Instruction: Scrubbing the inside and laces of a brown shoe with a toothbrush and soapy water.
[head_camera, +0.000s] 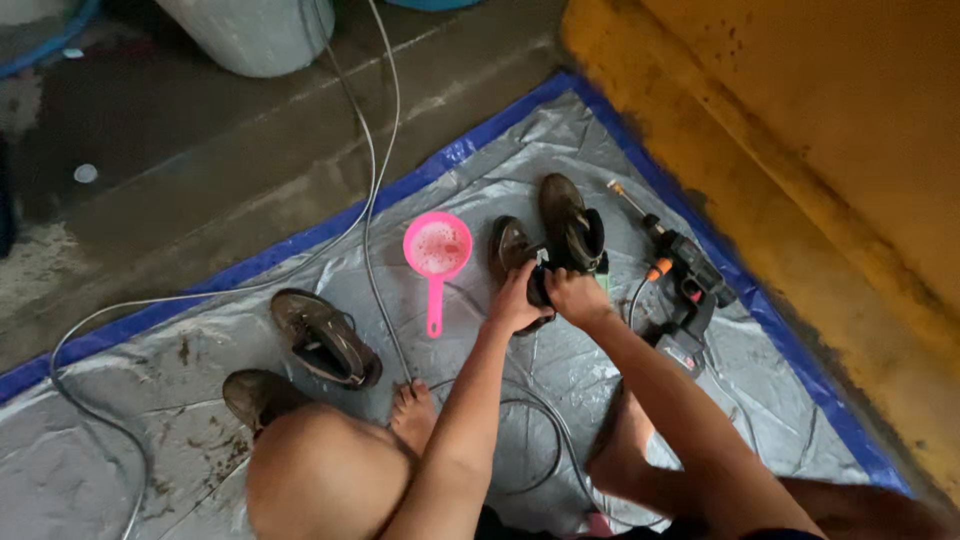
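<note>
Head view, looking down at a person crouched on a grey tarp (560, 150) w/ blue border, laid over a wet concrete floor.

1. Left hand (515, 300): closed around the heel end of a dark brown boot (510, 245) that lies toe-away on the tarp. Grip appears to steady the boot so it does not slide on the slick sheet.
2. Right hand (575, 295): closed on the collar/tongue area of a second boot (570, 220), which is tilted up on its side, sole facing approx. 9 o'clock. Fingers wrap the opening; exact contents of the fist cannot be told. Both boots touch each other, just beyond the hands at 12 o'clock.
3. Pink scoop (438, 250): flat on tarp, bowl up, handle toward the person, just beside the boots at 9 o'clock; within easy reach of left hand.
4. Handheld sprayer (680, 275) w/ orange fittings: lying at 3 o'clock of the boots, nozzle pointing away; its hose (540, 420) loops back under the arms.
5. Second pair of muddy shoes (325, 340): parked at 8 o'clock, well apart from the hands, near the left knee.
6. Grey bucket (250, 35): on the floor at 11 o'clock, off the tarp.
</note>
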